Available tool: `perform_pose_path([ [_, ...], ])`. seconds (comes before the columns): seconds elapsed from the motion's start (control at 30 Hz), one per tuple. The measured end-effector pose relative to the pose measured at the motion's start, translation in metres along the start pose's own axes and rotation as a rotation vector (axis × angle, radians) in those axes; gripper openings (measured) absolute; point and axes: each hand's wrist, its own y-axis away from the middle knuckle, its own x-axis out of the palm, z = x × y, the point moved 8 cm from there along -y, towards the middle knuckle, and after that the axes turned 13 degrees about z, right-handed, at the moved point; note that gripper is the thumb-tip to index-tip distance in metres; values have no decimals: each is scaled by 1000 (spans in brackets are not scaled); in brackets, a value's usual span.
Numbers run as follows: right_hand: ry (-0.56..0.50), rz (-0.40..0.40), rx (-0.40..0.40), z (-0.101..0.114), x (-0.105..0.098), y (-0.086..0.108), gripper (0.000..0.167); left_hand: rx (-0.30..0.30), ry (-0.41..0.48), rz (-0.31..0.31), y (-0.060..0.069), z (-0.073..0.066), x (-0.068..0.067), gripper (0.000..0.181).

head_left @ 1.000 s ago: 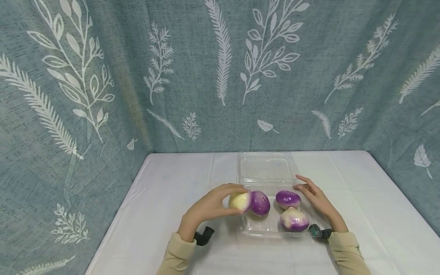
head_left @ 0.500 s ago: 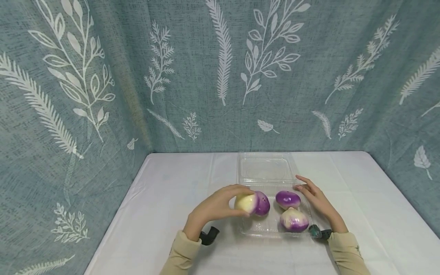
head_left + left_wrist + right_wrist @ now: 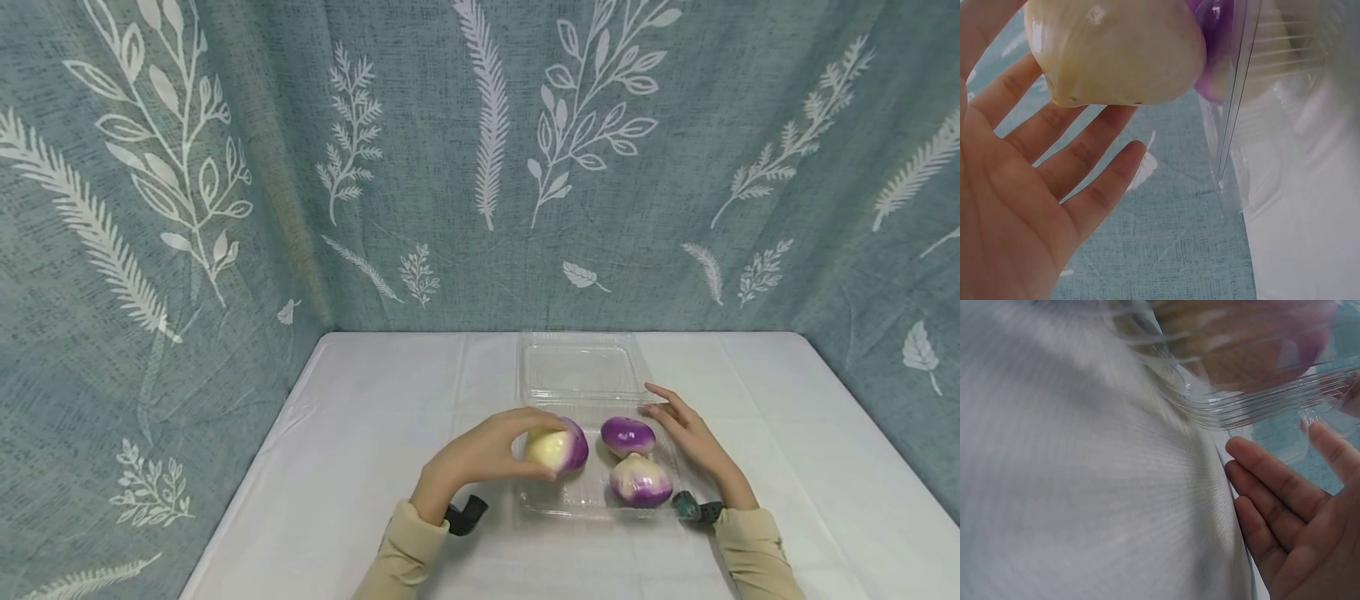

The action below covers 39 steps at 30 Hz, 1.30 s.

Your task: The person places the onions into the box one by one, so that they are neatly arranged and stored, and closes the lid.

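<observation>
My left hand (image 3: 487, 454) holds a white-and-purple turnip (image 3: 549, 451) between thumb and fingers, at the left side of a clear plastic clamshell box (image 3: 585, 497). Its pale, pointed end (image 3: 1063, 90) faces the palm in the left wrist view. Just beyond it, mostly hidden, is another purple turnip (image 3: 580, 444). A purple turnip (image 3: 628, 435) and a paler turnip (image 3: 641, 482) sit in the box's right half. My right hand (image 3: 696, 437) lies along the box's right side with fingers extended; in the right wrist view its fingertips are close to the ridged plastic edge (image 3: 1254, 412).
The clamshell's lid (image 3: 577, 367) lies folded back behind the base. A white cloth covers the table (image 3: 390, 400). Leaf-patterned curtains (image 3: 442, 167) hang behind and at both sides. Dark camera mounts (image 3: 467, 515) sit at both wrists.
My left hand has carried its turnip rightward, from the box's left edge to over its left part, hiding more of the turnip beyond. My right hand has stayed at the box's right side.
</observation>
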Motion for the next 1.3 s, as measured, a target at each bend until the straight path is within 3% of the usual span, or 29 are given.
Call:
perform_pose_path([
  [0.2,10,-2,-7,1,-1,0,45,1,53,27,-4,1,6,57],
  [0.53,39,-10,6,0,0,0,45,3,65,45,-8,1,11,55],
  [0.8,6,-6,4,0,0,0,45,23,22,50,-11,1,16,52],
  [1.1,20,-10,19,0,-1,1,45,-33,52,82,-14,8,23,53],
  [1.3,5,-2,26,1,0,1,46,-36,58,88,-15,10,25,52],
])
